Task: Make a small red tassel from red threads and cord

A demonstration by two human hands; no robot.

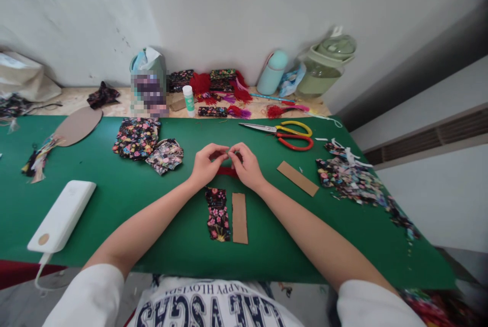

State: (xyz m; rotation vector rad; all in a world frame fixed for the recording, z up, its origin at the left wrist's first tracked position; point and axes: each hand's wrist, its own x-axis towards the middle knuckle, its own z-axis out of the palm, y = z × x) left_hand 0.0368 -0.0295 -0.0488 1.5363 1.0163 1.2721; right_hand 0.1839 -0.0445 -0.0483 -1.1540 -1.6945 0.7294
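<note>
My left hand (208, 165) and my right hand (245, 165) meet over the middle of the green mat, fingertips pinched together. Whatever lies between the fingers is too small to make out. Just below them shows something dark red (227, 171), partly hidden by the hands; whether it is held or lies on the mat I cannot tell. Closer to me lie a floral fabric strip (218, 215) with black ground and pink flowers, and beside it a brown cardboard strip (240, 218). Another cardboard strip (298, 178) rests at an angle to the right of my right hand.
Scissors (280, 129) with yellow and red handles lie beyond my right hand. Fabric scraps (351, 174) are heaped at the right, folded floral cloth (136, 138) at the left. A white power bank (63, 215), a glue stick (188, 100) and a bottle (272, 72) stand or lie around.
</note>
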